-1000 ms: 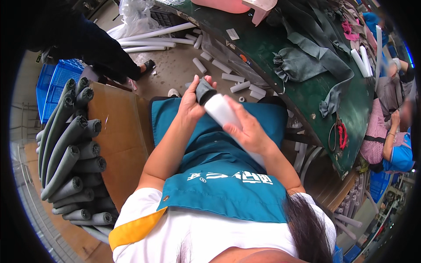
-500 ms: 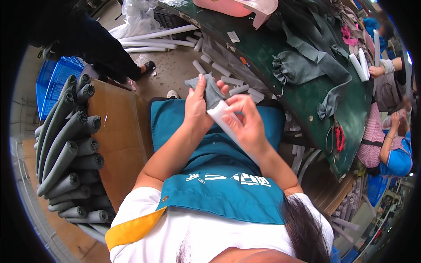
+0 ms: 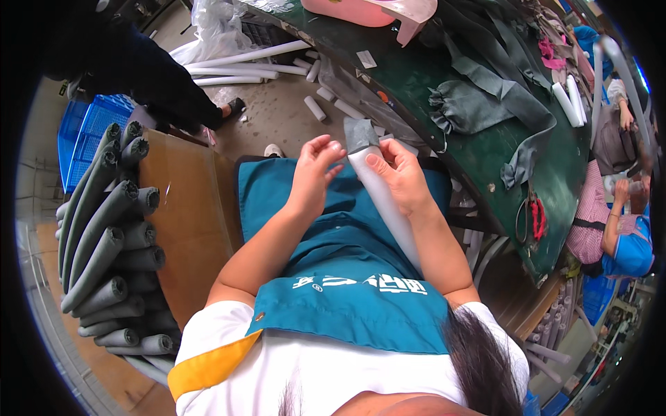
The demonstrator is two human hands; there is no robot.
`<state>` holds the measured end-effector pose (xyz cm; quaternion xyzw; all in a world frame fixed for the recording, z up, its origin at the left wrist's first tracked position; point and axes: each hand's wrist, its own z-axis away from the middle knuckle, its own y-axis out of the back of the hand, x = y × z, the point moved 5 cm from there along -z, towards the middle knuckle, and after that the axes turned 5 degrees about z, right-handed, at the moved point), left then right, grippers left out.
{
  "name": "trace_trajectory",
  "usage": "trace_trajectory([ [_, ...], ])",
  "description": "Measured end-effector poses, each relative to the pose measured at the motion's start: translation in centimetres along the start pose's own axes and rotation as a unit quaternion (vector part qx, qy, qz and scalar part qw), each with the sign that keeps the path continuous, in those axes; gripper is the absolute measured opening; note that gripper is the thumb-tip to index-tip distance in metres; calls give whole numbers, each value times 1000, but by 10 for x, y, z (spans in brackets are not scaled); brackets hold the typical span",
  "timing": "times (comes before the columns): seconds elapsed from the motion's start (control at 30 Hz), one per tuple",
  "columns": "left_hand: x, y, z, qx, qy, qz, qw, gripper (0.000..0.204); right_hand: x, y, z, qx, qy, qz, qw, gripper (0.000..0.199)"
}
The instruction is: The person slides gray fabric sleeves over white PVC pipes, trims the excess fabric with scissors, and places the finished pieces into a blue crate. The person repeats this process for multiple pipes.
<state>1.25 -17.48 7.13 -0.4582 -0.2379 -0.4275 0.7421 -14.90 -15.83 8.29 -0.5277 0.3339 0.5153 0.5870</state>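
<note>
A long white foam tube [image 3: 378,186] slants across my lap, its lower end running under my right forearm. Over its upper end sits a piece of grey fabric [image 3: 361,134], which covers the tip. My right hand [image 3: 402,173] grips the tube just below the fabric, thumb on top. To the left, apart from the tube, my left hand [image 3: 318,170] is raised with its fingers curved and spread, holding nothing. A teal apron [image 3: 326,236] lies beneath both arms.
Grey fabric-covered tubes [image 3: 104,243] are stacked left beside a brown board [image 3: 187,201]. Right stands a green table [image 3: 479,149] with grey cloth strips [image 3: 479,104] and red-handled scissors [image 3: 535,218]. White tube pieces [image 3: 314,108] lie on the floor. Other people stand far left and right.
My left hand has let go of the grey fabric and moved slightly away. My right hand now holds the tube near its upper end, and the fabric sits squarely over the tip.
</note>
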Motion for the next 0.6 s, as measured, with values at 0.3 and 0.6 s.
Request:
trace_trajectory([
  [0.3, 21, -3, -7, -214, -137, -406, 878, 18, 24, -1, 3, -13, -31, 42, 999, 25],
  [0.6, 16, -30, 35, -187, -586, -549, 566, 18, 39, 19, -1, 51, -38, -100, 993, 24],
])
